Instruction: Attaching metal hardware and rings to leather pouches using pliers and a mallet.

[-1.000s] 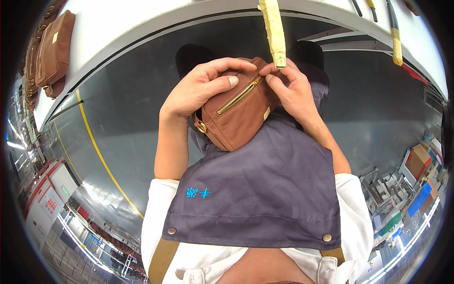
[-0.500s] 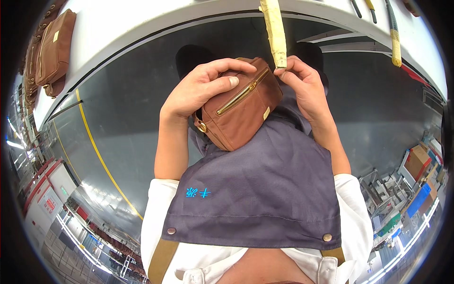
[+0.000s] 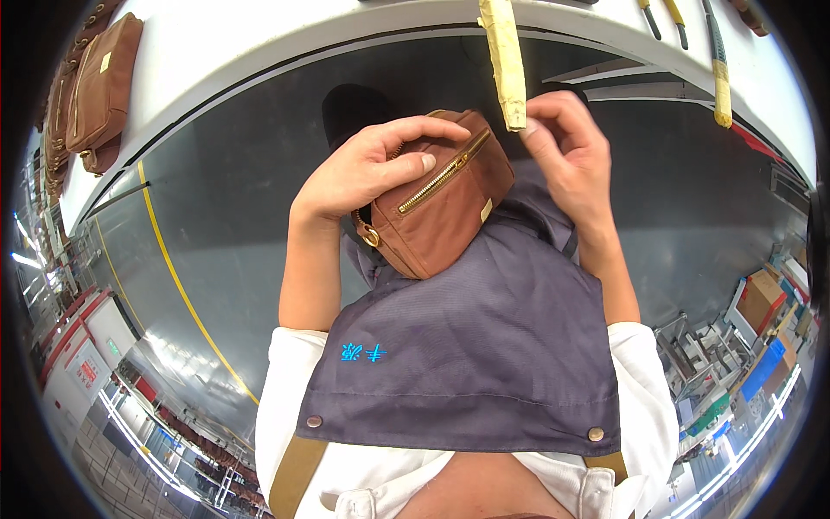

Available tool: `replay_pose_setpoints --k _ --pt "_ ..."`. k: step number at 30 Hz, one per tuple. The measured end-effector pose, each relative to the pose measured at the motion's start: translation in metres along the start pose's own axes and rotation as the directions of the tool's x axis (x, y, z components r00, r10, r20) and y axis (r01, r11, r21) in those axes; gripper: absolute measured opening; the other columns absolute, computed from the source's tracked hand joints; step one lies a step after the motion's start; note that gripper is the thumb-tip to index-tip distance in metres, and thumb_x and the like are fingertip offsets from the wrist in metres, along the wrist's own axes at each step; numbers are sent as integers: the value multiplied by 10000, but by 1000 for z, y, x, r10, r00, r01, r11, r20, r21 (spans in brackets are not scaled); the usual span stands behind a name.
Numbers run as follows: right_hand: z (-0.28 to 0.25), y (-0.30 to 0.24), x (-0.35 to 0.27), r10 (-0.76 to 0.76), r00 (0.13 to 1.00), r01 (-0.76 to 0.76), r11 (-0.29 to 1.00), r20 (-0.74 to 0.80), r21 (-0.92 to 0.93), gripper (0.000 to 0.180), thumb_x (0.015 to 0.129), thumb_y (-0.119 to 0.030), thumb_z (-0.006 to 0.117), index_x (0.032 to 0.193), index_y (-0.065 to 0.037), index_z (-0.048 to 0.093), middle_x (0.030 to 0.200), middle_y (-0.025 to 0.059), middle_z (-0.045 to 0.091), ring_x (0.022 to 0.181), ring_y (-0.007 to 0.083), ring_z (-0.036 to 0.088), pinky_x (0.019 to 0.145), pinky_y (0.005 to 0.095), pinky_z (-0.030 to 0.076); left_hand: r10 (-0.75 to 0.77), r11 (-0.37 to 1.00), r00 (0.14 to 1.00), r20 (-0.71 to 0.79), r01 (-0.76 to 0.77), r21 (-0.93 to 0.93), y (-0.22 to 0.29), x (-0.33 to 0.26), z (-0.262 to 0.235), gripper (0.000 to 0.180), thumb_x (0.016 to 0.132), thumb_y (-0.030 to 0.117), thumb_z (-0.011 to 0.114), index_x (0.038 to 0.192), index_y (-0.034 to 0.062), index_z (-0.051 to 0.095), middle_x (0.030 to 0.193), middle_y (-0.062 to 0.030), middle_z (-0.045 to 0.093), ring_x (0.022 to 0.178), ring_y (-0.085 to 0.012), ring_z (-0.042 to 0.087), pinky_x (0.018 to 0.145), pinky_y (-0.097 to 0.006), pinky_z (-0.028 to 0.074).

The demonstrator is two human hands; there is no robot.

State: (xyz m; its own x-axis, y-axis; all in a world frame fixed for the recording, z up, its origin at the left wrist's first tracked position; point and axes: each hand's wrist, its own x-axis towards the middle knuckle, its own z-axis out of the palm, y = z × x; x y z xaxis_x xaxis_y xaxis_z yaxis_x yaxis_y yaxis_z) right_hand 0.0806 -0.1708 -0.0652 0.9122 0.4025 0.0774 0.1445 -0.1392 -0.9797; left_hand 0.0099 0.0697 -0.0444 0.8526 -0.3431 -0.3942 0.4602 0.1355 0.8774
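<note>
A small brown zippered bag (image 3: pixel 445 203) lies tilted on my apron-covered lap. It has a gold zipper across its upper face, a gold ring at its left end and a small pale tag. My left hand (image 3: pixel 376 164) is closed over the bag's left and far side, thumb on the upper face, other fingers along the top. From the table edge a strip wrapped in yellow tape (image 3: pixel 504 65) juts out over the bag's far right corner. Against the strip's near end is my right hand (image 3: pixel 571 143), thumb and fingers curled together; what they pinch, if anything, is hidden.
Across the far side runs a white table (image 3: pixel 285 35). Several brown bags (image 3: pixel 102 82) stand at its left end. Tools with yellow handles (image 3: pixel 721 82) lie at its right. Cartons (image 3: pixel 761 298) and a metal frame (image 3: pixel 696 355) stand at the right on the dark floor.
My right hand has shifted slightly right, its curled fingers now beside the strip's end instead of below it. My left hand and the bag have hardly moved.
</note>
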Motion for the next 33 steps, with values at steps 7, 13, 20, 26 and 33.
replay_pose_setpoints --k 7,13,20,26,33 --pt "-55 -26 69 -717 688 364 479 -116 -799 145 827 -75 729 970 -74 715 912 91 668 879 236 629 819 348 495 -2 998 999 34 4 -58 2 -8 -6 350 870 6 621 1219 -25 638 1224 -97 637 1152 -173 585 1034 -305 444" --pt "-121 -1 134 -560 826 94 256 -68 -962 406 932 -474 587 1094 -117 695 1118 147 666 1082 339 592 968 427 408 110 992 992 65 -105 -67 11 -20 -15 365 819 -28 642 1184 -38 650 1183 -98 645 1122 -172 592 1008 -302 453" --pt "-147 -16 158 -356 930 -44 146 -95 -988 406 961 -380 455 1029 -30 647 995 246 637 924 411 581 867 428 452 65 991 995 70 -57 -122 8 -17 -8 324 812 -26 652 1135 -31 666 1125 -85 668 1040 -137 609 935 -269 474" --pt "-193 -43 147 220 967 -236 964 -125 -125 324 975 -366 577 953 -44 606 1028 74 621 854 113 519 647 265 384 85 972 993 83 -64 -228 -5 -12 -7 274 818 -6 720 1089 -13 684 1067 -61 682 993 -129 621 909 -264 486" --pt "-156 -56 41 160 922 -166 986 353 -13 351 986 -317 575 849 5 588 1147 169 559 951 211 583 757 332 506 121 987 980 156 -102 -123 -1 -2 -8 305 795 -16 738 1097 -6 693 1067 -67 690 1011 -147 625 931 -274 485"
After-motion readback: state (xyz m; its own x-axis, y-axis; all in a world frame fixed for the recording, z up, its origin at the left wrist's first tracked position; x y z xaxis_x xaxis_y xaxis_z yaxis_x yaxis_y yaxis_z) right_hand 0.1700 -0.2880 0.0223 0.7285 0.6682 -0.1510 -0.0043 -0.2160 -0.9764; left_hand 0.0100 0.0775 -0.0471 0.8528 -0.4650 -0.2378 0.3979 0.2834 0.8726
